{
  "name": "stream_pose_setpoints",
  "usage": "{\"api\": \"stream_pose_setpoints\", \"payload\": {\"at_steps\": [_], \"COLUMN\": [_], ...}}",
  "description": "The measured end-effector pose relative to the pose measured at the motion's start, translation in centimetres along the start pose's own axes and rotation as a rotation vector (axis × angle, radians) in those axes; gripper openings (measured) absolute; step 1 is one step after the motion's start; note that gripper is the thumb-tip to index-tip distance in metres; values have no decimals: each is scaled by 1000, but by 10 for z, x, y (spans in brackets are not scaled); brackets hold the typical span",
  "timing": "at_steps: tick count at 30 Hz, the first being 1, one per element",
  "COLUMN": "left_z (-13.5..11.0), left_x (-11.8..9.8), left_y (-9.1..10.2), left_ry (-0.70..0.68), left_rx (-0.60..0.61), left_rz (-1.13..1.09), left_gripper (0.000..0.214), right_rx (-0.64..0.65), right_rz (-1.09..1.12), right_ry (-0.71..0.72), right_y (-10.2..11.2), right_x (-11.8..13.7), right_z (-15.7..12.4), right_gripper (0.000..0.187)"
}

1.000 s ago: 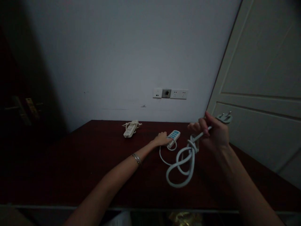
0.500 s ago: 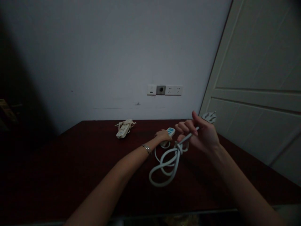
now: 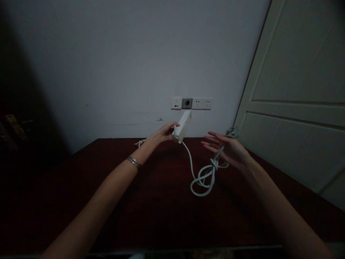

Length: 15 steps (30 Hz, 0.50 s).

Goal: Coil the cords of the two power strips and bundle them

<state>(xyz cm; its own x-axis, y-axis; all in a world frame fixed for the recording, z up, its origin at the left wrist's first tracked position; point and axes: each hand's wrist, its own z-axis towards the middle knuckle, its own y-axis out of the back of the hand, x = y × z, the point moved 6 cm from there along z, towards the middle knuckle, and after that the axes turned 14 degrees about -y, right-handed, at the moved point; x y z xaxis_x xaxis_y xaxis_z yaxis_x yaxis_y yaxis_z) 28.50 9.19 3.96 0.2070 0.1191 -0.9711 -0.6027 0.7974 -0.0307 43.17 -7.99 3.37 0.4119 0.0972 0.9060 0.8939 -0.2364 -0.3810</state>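
My left hand [image 3: 165,131] is closed round the near end of a white power strip [image 3: 183,126] and holds it off the table, tilted up towards the wall. The strip's white cable [image 3: 205,177] drops from it into a knotted bundle of loops over the dark red table [image 3: 151,216]. The cable then rises into my right hand [image 3: 229,150]. That hand's fingers are stretched to the left, and the cable runs across the palm under the thumb. The grey plug [image 3: 232,132] sticks out just behind the hand.
A beige power strip [image 3: 140,142] wrapped in its own cord lies at the table's back edge, mostly hidden behind my left wrist. Wall sockets [image 3: 192,103] sit just above the lifted strip. A pale door [image 3: 296,93] stands to the right. The left side is dark.
My left hand has lifted the power strip off the table towards the wall sockets. My right hand has loosened its fingers, and the cable bundle hangs lower and further out.
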Motion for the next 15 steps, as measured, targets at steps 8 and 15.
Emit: {"api": "stream_pose_setpoints", "payload": {"at_steps": [8,15], "left_z": [-47,-77], "left_x": [-54,-106], "left_y": [-16,9], "left_ry": [-183,-409], "left_rx": [42,-104], "left_rz": [-199,280], "left_gripper": [56,59], "right_rx": [381,590], "right_rz": [-289,-862], "right_ry": [-129,-108], "right_y": [-65,-70], "right_x": [-48,-52], "right_z": [13,-8], "right_gripper": [32,34]}}
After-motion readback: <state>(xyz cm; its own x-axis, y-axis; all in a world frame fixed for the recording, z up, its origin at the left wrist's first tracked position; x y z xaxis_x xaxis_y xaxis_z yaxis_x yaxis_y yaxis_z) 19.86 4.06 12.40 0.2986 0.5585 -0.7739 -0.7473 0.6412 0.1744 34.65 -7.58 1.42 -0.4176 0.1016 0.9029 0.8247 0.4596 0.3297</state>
